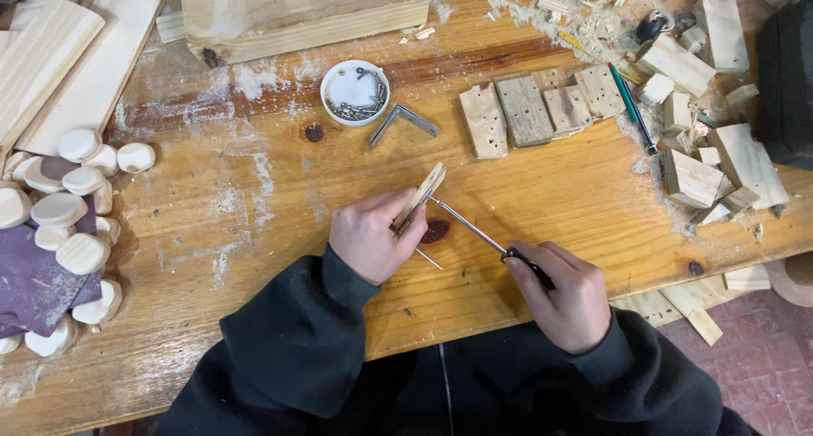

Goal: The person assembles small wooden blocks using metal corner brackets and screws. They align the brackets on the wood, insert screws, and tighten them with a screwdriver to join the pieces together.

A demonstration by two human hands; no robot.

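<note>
From the head view, your left hand is closed around a small flat piece of pale wood, pinching it between thumb and fingers so that its upper end sticks up and away from your knuckles, tilted toward the right. Your right hand is wrapped shut on the dark handle of a screwdriver, whose thin metal shaft runs up and to the left from your fist and meets the wood piece just beside your left fingertips. A thin nail or pin lies on the workbench just below your left hand, next to a dark knot in the board.

Beyond your left hand, farther up the bench, sits a round white dish of screws, with a metal corner bracket just to its right. Up and to the right of your hands lie four drilled wooden blocks in a row, then a green pencil and a heap of offcuts with sawdust. Well out to the left of your left hand, rounded wooden discs lie piled around a sheet of purple sandpaper
</note>
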